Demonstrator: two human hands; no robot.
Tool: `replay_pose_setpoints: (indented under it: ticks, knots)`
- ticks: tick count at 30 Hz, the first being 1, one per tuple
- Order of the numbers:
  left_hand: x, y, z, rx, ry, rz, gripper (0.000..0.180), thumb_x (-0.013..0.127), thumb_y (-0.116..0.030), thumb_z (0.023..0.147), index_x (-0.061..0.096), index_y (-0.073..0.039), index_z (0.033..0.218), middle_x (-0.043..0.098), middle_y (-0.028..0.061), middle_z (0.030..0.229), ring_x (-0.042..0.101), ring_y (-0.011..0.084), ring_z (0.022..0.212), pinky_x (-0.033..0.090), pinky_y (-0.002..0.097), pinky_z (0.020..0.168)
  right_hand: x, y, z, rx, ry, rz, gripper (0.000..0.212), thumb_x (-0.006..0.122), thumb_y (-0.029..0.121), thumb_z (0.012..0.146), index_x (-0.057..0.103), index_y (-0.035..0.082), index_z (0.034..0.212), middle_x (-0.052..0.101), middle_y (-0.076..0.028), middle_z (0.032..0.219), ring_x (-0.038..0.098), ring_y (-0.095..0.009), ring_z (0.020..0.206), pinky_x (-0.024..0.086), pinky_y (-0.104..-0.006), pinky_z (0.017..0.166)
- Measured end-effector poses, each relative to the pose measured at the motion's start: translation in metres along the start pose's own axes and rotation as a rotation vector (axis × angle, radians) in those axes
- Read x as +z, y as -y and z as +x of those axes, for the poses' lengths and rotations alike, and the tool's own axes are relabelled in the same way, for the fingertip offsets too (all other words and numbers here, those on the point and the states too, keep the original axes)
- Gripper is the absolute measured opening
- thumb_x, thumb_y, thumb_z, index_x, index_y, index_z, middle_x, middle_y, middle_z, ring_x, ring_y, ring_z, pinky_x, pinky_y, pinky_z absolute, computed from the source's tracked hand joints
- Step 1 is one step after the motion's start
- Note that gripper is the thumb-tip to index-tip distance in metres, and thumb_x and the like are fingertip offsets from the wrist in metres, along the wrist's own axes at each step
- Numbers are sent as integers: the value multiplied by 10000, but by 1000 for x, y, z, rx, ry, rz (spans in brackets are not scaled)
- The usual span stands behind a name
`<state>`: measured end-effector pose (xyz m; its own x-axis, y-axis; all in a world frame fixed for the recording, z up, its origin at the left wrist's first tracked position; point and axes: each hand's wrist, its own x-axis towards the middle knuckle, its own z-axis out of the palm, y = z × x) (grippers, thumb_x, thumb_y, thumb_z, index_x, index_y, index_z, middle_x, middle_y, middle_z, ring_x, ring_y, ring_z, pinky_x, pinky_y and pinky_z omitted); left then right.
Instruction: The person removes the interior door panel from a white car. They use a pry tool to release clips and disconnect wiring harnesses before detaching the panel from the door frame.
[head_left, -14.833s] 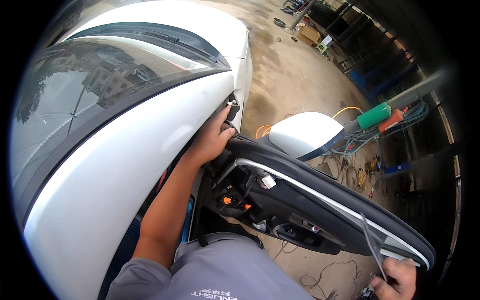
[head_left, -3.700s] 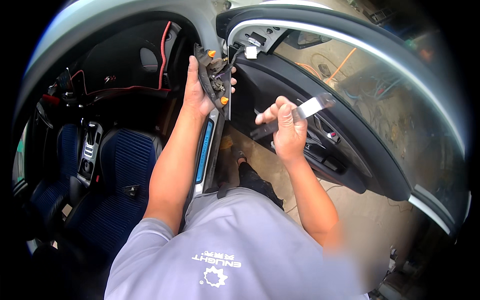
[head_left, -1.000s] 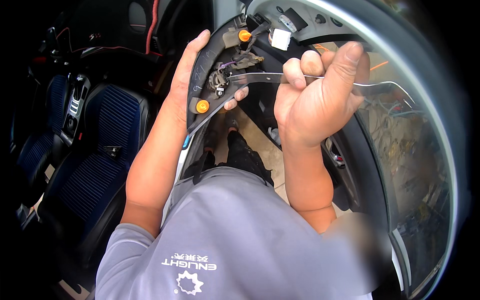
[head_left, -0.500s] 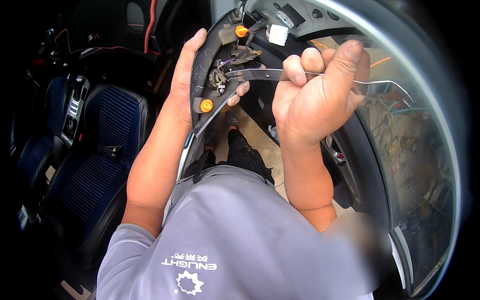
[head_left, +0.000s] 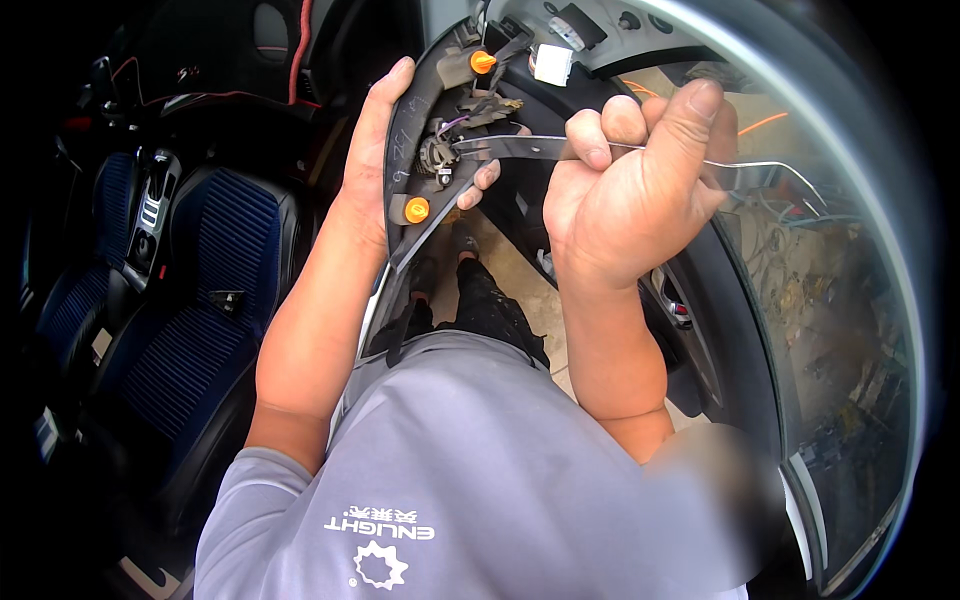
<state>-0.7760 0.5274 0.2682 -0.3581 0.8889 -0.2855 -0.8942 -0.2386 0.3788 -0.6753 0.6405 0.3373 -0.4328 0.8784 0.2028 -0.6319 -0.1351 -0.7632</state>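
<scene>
The head view shows an open car door [head_left: 742,335] curving round beyond the right hand [head_left: 628,200], its inner face matt black, its window glass [head_left: 845,340] clear but smudged-looking. Out to the left of the left hand [head_left: 367,175] stands a car seat [head_left: 205,285] in ribbed blue fabric with smooth black sides; below both hands spreads a soft gray shirt [head_left: 450,400]. The left forearm rises from the lower edge, that hand cupping a trim panel [head_left: 400,165] from behind, thumb pointing up its outer edge and fingertips curling past the other side. This panel, a tapering piece of dull black plastic with chalky scrawl, is tilted in the left grasp with its hollow back showing. The right forearm stands nearly upright, wrist bent, thumb raised, fingers curled around a thin metal tool [head_left: 525,148], flat and dark toward the panel, bright and bent on the other side of that hand. The tool's tip seems to touch a gray-brown fitting [head_left: 437,155] in the panel, though contact is hard to confirm. Between and above the hands hangs a boxy white connector [head_left: 552,64]. Near the left thumb sits an orange clip [head_left: 483,62]; a second orange clip [head_left: 416,209] lies beside the left palm. A slim purple wire [head_left: 455,124] arcs above the fitting.
</scene>
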Motion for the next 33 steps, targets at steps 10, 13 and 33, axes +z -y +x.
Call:
replay_pose_setpoints:
  ticks: [10, 13, 33]
  knots:
    - [-8, 9, -2, -22, -33, 17, 650, 452, -616, 983, 602, -50, 1266, 686, 203, 919, 663, 259, 639, 539, 297, 439, -3, -8, -11, 8, 11, -72, 266, 596, 265, 1050, 489, 104, 868, 352, 49, 711, 268, -61, 558, 273, -247, 450]
    - [-9, 13, -2, -29, -32, -3, 635, 462, -612, 980, 603, -58, 1257, 684, 198, 909, 661, 258, 636, 539, 298, 454, -6, -9, -15, 22, -34, -66, 255, 585, 238, 1052, 487, 96, 866, 349, 49, 709, 262, -58, 554, 269, -244, 451]
    - [-36, 47, -35, -292, -329, 73, 509, 567, -538, 969, 643, -91, 1200, 703, 143, 889, 661, 228, 542, 546, 310, 413, -70, -42, -59, 359, -535, 19, 340, 553, 209, 1055, 364, 147, 779, 252, 74, 638, 243, -36, 528, 221, -237, 461]
